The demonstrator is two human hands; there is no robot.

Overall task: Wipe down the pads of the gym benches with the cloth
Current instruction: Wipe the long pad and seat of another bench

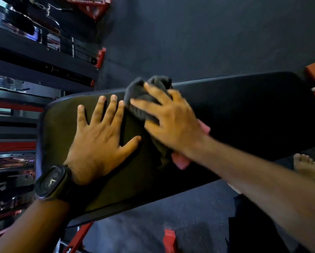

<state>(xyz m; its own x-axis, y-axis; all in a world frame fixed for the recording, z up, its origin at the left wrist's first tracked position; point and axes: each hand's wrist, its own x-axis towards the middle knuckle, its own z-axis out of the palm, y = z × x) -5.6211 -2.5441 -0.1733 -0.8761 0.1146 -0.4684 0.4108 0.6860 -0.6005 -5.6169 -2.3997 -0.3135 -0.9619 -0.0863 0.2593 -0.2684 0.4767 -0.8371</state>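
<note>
Quick count: my left hand (pixel 96 148) and right hand (pixel 171 123) makes two, plus one grey cloth (pixel 140 94), one bench pad (pixel 244 115), one watch (pixel 52 181), one bare foot (pixel 305 166).

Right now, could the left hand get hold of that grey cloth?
Probably yes. The left hand lies flat on the bench pad with its fingertips beside the cloth, nothing between, though the right hand presses on it.
</note>
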